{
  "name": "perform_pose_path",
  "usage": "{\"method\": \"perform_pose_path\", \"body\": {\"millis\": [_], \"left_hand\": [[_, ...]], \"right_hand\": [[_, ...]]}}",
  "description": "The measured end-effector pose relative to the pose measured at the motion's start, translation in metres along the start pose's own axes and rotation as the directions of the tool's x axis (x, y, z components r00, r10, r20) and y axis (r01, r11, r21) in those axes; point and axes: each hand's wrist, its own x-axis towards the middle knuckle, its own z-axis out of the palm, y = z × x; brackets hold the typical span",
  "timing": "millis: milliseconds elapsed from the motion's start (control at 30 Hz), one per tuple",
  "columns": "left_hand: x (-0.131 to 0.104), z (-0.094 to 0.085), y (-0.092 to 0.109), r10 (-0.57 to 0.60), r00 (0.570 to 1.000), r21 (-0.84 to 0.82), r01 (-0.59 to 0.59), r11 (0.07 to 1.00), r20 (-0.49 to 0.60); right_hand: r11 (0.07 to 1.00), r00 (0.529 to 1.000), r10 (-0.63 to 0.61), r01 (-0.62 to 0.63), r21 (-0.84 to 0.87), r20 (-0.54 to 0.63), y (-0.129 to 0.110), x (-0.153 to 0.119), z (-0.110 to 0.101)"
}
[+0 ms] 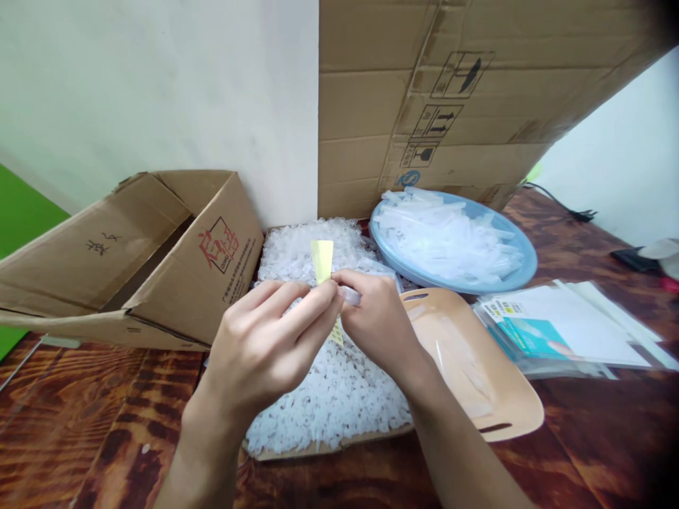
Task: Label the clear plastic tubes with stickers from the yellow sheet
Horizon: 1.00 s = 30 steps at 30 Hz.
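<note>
My left hand [276, 336] is closed, its fingertips pinched at a yellow paper strip [322, 260]. The strip's upper end stands above the fingers, and a lower part with rows of small marks shows below them. Against it, my right hand [376, 314] is closed around a small translucent plastic piece [350, 295], whose rounded end pokes out between thumb and finger. The fingertips of both hands meet, so the contact between strip and plastic piece is hidden. Beneath the hands lies a wide heap of small clear plastic pieces [339, 396] in a shallow cardboard tray [366, 440].
An open cardboard box [212, 254] stands at left. Behind right, a blue basin [450, 283] holds translucent strips [450, 233]. An orange tray [514, 403] with clear plastic bags lies by my right forearm. Beyond it are printed packets [599, 339]. A large carton [371, 106] stands behind.
</note>
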Motion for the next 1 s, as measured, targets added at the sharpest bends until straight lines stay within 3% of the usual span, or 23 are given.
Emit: {"method": "perform_pose_path", "body": {"millis": [1000], "left_hand": [[0.0019,0.0011,0.0000,0.014,1.000,0.040,-0.014,0.999,0.002]], "right_hand": [[0.999,1.000,0.013,-0.012,-0.030,0.014,0.0015,-0.0004,-0.0009]]}}
